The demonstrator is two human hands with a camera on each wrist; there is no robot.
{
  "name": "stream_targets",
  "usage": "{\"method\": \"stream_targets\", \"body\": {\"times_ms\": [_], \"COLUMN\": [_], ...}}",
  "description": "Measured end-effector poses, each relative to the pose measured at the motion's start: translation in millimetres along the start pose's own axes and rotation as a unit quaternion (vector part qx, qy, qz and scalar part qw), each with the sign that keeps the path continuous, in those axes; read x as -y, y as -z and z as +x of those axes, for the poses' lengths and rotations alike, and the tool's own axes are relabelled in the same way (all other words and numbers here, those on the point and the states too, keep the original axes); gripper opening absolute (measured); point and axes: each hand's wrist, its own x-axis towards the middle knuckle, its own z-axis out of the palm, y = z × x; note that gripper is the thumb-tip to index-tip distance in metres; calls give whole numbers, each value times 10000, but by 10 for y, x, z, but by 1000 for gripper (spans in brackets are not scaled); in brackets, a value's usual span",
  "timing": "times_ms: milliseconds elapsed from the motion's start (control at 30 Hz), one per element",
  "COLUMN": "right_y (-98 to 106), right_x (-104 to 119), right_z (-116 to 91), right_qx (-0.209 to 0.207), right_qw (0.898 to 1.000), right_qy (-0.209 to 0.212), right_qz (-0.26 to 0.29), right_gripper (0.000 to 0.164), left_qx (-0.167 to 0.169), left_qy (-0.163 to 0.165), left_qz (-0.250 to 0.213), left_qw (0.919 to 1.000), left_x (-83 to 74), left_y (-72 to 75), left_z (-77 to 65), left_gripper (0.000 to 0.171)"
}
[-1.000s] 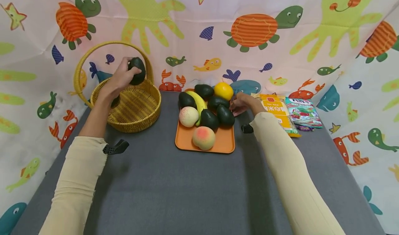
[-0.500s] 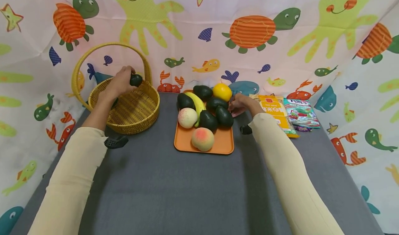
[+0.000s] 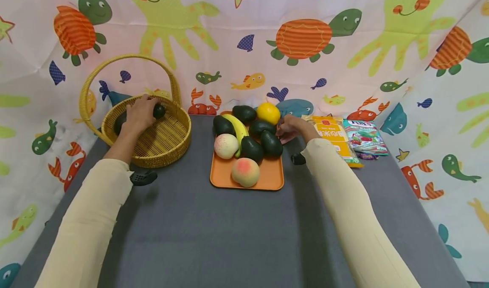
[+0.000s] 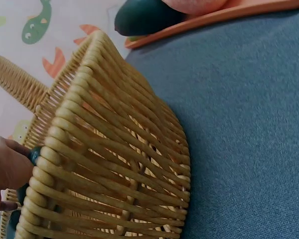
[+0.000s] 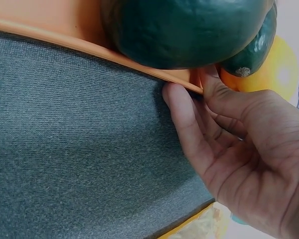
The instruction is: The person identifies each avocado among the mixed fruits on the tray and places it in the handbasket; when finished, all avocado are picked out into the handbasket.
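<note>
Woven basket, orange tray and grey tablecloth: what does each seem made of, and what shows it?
Woven basket: perhaps cane or plastic imitation, slightly glossy, with interlaced strands.
Orange tray: probably plastic, smooth, by its even colour and rounded rim.
Grey tablecloth: fabric, matt, with fine ribs visible.

Head: before orange tray [image 3: 269, 178], facing forward and down, farthest
Left wrist: left of tray, close to basket [image 4: 114, 129]
Right wrist: tray's right edge, close
All share: tray

Left sleeve [image 3: 85, 216]: cream cloth, edge seen wavy
Right sleeve [image 3: 349, 203]: cream cloth, worn long
Left wrist piece [image 3: 143, 178]: black, dotted with small holes
Right wrist piece [image 3: 298, 159]: black, shape not clearly seen
</note>
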Motion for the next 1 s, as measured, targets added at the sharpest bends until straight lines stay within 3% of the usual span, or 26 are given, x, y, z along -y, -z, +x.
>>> {"method": "stream_targets", "body": {"times_ms": [733,1000], "right_y": [-13,17], "right_x": [-38,-40], "right_z": [9,7], "right_qx": [65,20], "right_qw": [9999,9999], "right_qy": [87,102], "right_qz": [25,-15], "right_gripper": [21,19], "left_qx": [16,-83], "left_qy": [53,111], "left_qz": [110,-82], "left_qw": [9999,9999], "left_x": [-142,-307], "left_y": [-90,-10], "left_z": [-74,-144], "left_gripper": [71,68]}}
